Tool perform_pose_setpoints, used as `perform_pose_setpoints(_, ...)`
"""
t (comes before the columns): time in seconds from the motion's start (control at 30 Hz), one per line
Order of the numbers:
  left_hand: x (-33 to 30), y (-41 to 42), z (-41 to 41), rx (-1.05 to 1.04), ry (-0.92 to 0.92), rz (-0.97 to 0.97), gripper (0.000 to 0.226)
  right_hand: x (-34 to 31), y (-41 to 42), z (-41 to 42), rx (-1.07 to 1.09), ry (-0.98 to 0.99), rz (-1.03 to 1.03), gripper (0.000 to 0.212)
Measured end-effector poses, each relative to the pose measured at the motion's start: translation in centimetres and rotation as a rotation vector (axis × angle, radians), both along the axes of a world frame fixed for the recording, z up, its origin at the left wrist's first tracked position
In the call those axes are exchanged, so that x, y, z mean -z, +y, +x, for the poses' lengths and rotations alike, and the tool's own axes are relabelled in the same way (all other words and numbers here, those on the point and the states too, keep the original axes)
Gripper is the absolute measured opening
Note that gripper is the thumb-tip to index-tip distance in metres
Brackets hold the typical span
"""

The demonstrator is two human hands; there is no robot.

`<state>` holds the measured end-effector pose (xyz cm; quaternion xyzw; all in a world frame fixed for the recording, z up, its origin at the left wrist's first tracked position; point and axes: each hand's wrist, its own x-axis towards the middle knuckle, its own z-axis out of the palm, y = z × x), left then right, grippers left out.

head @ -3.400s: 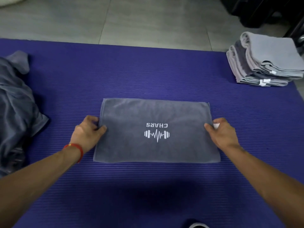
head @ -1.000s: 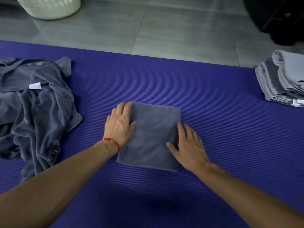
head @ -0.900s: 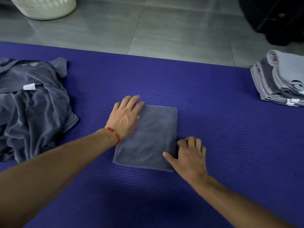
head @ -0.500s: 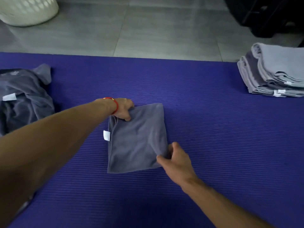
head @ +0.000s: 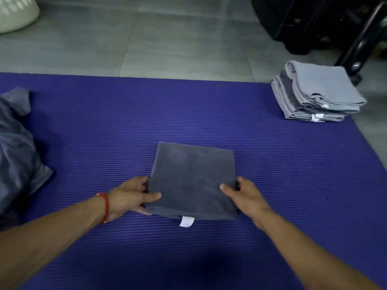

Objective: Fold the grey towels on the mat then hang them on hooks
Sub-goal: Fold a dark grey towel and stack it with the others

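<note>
- I see the folded grey towel (head: 193, 181) lying near the middle of the purple mat (head: 293, 185), roughly square, with a white tag (head: 186, 221) sticking out from its near edge.
- My left hand (head: 130, 198) grips the towel's near-left edge: thumb on top, fingers curled beneath the cloth.
- My right hand (head: 244, 195) grips the near-right edge in the same way, thumb lying on top.
- I cannot tell for certain whether the near edge is raised off the mat or resting on it; the view is dim there.
- A red wristband (head: 105, 207) sits on the left wrist.
- A stack of folded grey towels (head: 316, 95) rests on the mat's far-right corner, well apart from the hands.
- A crumpled pile of grey cloth (head: 16, 149) lies at the mat's left edge.
- A white basket (head: 14, 13) stands on the tiled floor (head: 178, 42), far left.
</note>
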<state>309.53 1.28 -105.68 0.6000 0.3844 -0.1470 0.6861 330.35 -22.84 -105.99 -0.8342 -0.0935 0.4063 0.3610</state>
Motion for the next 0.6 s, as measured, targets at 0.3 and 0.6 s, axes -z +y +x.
perform_pose_setpoints(0.3,-3.9,-1.2,0.8,-0.16,-0.008,-0.199,0.036,-2.3,-0.8,-2.5,0.211,0.146,0.185,0.025)
perform_pose_setpoints(0.6,-12.7,0.8,14.9,-0.393,-0.166,-0.389,0.017,-9.7,2.5,10.1,0.68,0.664,0.59,0.024)
